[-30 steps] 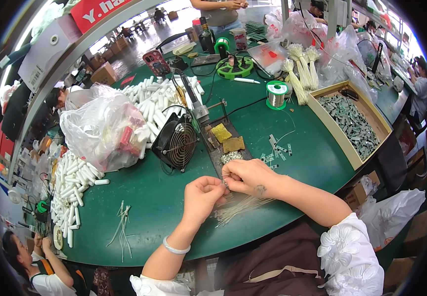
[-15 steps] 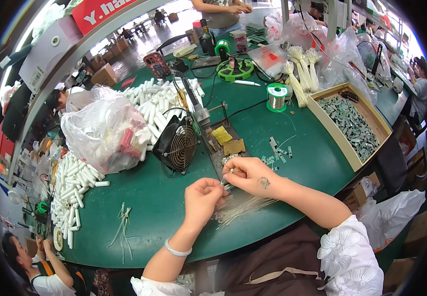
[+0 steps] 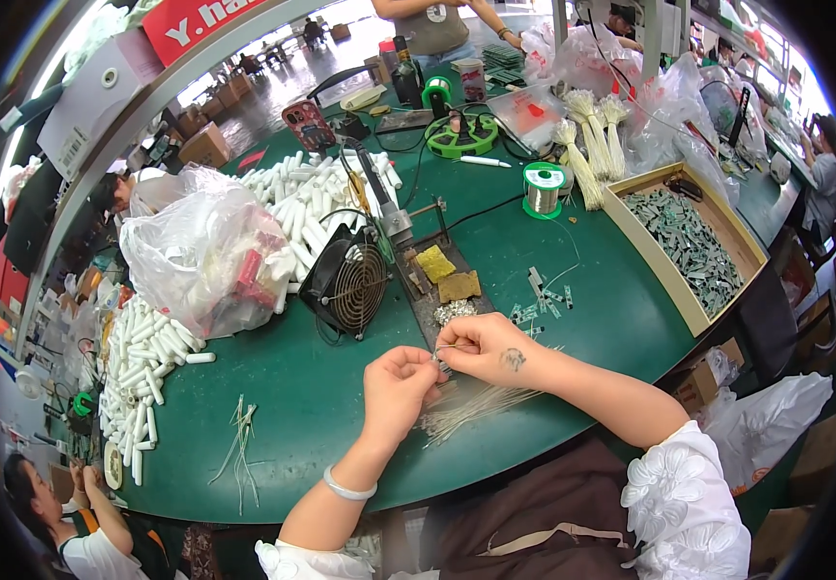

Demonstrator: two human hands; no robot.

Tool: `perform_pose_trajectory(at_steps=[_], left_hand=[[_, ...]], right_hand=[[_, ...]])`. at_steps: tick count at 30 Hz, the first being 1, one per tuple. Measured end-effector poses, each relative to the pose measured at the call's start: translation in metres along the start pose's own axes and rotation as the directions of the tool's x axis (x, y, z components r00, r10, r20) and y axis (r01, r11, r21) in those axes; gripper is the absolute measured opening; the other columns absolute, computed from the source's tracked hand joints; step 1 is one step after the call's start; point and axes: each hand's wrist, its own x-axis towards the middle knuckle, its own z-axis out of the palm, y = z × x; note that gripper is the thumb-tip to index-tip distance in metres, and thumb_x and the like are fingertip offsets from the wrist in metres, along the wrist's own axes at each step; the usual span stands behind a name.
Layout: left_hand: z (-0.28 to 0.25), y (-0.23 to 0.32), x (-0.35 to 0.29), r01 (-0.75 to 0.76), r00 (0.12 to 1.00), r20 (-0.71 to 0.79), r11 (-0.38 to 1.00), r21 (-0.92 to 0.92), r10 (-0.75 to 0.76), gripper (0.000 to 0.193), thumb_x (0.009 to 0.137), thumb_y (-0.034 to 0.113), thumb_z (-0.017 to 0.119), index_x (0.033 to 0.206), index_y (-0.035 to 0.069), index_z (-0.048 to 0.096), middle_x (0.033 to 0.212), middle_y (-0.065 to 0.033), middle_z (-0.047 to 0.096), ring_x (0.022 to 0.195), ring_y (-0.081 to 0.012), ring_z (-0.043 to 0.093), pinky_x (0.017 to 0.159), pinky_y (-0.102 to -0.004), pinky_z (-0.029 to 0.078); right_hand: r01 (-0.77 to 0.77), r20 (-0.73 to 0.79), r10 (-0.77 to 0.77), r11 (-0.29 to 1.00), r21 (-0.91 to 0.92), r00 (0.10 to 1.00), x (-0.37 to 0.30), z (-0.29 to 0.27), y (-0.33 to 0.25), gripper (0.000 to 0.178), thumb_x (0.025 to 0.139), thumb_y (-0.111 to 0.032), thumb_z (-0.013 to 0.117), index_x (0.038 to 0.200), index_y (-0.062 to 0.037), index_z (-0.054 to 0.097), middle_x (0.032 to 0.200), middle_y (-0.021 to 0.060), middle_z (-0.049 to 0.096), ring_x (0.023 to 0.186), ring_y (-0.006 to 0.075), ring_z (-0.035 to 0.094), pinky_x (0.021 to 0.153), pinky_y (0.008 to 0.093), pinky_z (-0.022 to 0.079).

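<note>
I observe the left hand (image 3: pixel 401 389) and right hand (image 3: pixel 481 345), fingertips clamped together on a small workpiece (image 3: pixel 437 356) (its detail is obscured) inboard of the desk's (image 3: pixel 321 454) near edge, presumably for steadiness, with thin pale wires (image 3: pixel 476 412) nearby, apparently for short reach.

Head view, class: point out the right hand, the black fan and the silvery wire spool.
Right hand (image 3: pixel 491 341): head view, back of the hand.
Black fan (image 3: pixel 356 293): head view, its grille.
Silvery wire spool (image 3: pixel 542 198): head view, its wound wire.
</note>
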Motion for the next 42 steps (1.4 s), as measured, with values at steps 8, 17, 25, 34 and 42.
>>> perform_pose_trajectory(at_steps=[8,17,25,34,42], left_hand=[[0.005,0.000,0.003,-0.035,0.999,-0.027,0.996,0.087,0.037,0.005,0.085,0.004,0.059,0.085,-0.001,0.058,0.069,-0.0066,0.064,0.055,-0.0068,0.056,0.049,-0.0183,0.045],[0.004,0.003,0.010,-0.074,0.996,-0.039,0.994,0.086,0.077,0.004,0.085,0.003,0.057,0.084,-0.001,0.059,0.067,-0.0046,0.063,0.055,-0.0063,0.056,0.049,-0.0180,0.043],[0.000,0.009,0.047,-0.066,0.998,-0.013,0.993,0.095,0.067,0.005,0.082,0.004,0.057,0.082,0.001,0.060,0.067,-0.0044,0.062,0.052,-0.0059,0.051,0.048,-0.0184,0.040],[0.005,0.011,0.057,-0.081,0.996,-0.044,0.995,0.053,0.083,0.005,0.081,0.004,0.058,0.081,0.000,0.061,0.067,-0.0048,0.063,0.052,-0.0065,0.052,0.048,-0.0189,0.040],[0.007,0.010,0.059,-0.116,0.993,-0.035,0.993,0.014,0.116,0.004,0.082,0.003,0.058,0.081,0.000,0.061,0.067,-0.0047,0.062,0.052,-0.0058,0.051,0.048,-0.0180,0.040]], right_hand=[[-0.027,-0.039,0.028,0.999,0.026,0.999,0.003,0.000,0.004,0.016,0.084,-0.015,0.062,0.083,0.0006,0.059,0.058,-0.0006,0.049,0.055,0.0052,0.041,0.050,0.0243,0.036],[-0.002,-0.107,0.006,0.999,0.035,0.994,0.006,0.005,0.007,0.016,0.086,-0.014,0.061,0.083,0.0000,0.056,0.060,-0.0034,0.044,0.056,0.0040,0.037,0.049,0.0239,0.033],[0.056,-0.286,-0.043,0.998,0.039,0.957,0.020,-0.008,0.017,0.011,0.084,-0.009,0.058,0.083,-0.0009,0.051,0.065,-0.0006,0.047,0.057,0.0048,0.040,0.050,0.0228,0.034],[0.149,-0.322,-0.153,0.988,-0.037,0.935,0.025,-0.007,0.022,0.011,0.081,-0.005,0.062,0.079,0.0010,0.053,0.068,0.0021,0.051,0.058,0.0057,0.045,0.051,0.0222,0.040],[0.180,-0.340,-0.187,0.982,-0.052,0.922,0.025,-0.006,0.020,0.011,0.082,-0.006,0.063,0.080,0.0006,0.054,0.069,0.0014,0.050,0.057,0.0054,0.043,0.050,0.0218,0.037]])
